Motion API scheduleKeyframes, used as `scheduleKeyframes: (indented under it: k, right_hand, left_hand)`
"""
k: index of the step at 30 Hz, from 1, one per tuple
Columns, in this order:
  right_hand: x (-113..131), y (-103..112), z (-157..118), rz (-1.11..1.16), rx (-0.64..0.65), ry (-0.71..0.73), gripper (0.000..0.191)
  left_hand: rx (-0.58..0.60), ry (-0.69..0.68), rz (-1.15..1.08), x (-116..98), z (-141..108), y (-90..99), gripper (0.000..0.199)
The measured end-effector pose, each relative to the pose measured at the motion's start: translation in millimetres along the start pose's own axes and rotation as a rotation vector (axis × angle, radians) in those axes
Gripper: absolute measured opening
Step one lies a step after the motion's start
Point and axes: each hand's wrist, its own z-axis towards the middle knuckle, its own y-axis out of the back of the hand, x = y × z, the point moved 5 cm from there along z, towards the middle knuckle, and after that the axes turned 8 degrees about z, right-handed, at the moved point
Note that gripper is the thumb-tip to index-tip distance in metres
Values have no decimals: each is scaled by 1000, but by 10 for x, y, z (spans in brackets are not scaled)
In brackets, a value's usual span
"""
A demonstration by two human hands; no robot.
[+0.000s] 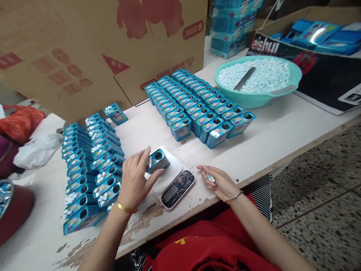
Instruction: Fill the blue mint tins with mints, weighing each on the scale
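A small blue tin (158,161) with a round dark hole in its top stands on a white kitchen scale (174,167). My left hand (136,175) reaches round it from the left, fingers behind and thumb in front, gripping it. The scale's black display panel (178,189) faces me; its digits are too blurred to read. To the right of the scale, my right hand (218,182) is curled with the palm up, holding several small white candies (210,177).
Left are rows of blue tins (81,175), some topped with candies; more tins (196,100) stand behind the scale. A turquoise basin (253,99) of candies holds a dark metal strip (244,78). A cardboard box (91,41) stands behind; a red bucket (21,209) is left.
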Motion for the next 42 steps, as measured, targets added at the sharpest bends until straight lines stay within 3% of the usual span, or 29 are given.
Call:
scheduleKeyframes:
  k: [3, 6, 11, 14, 17, 21, 24, 26, 28, 31, 35, 38, 42]
  right_hand:
    - [11, -27, 24, -3, 0, 5, 36]
    - [27, -50, 40, -15, 5, 16, 38]
    - [0, -63, -20, -32, -11, 24, 41]
    - [-40, -46, -56, -49, -54, 16, 45]
    - [-77, -37, -59, -66, -87, -15, 49]
    - [-124, -39, -20, -108, -130, -58, 59]
    - [-154, -34, 35, -127, -162, -76, 65]
    - [-164, -43, 69, -136, -163, -82, 64]
    - [-151, -64, 92, -151, -165, -65, 62]
    - [-108, -114, 115, -191, -173, -12, 60]
    - [-80, -166, 136, -297, -183, 42, 59]
    - [-127, -181, 117, -323, -156, 58, 54]
    - [-277, -197, 15, -324, -85, 33, 46]
  left_hand:
    - [83, -48, -24, -31, 216, -72, 35]
    - [34, -99, -77, -183, 581, -183, 32]
    - [69, -125, -44, -548, 1099, -561, 30]
    - [79, -151, 11, -543, 1232, -706, 31]
    - [56, -52, 86, -85, 1391, -689, 36]
    - [34, 312, 266, 1159, 1691, -562, 37]
    - [84, 480, 383, 1982, 1811, -561, 34]
    - [130, 503, 436, 2283, 1820, -602, 32]
    - [167, 472, 473, 2385, 1810, -639, 33]
    - [200, 372, 496, 2300, 1822, -621, 36]
    - [272, 213, 487, 1968, 1789, -444, 27]
    - [369, 115, 457, 1556, 1545, -234, 27]
    - [496, -31, 387, 769, 967, 17, 27]
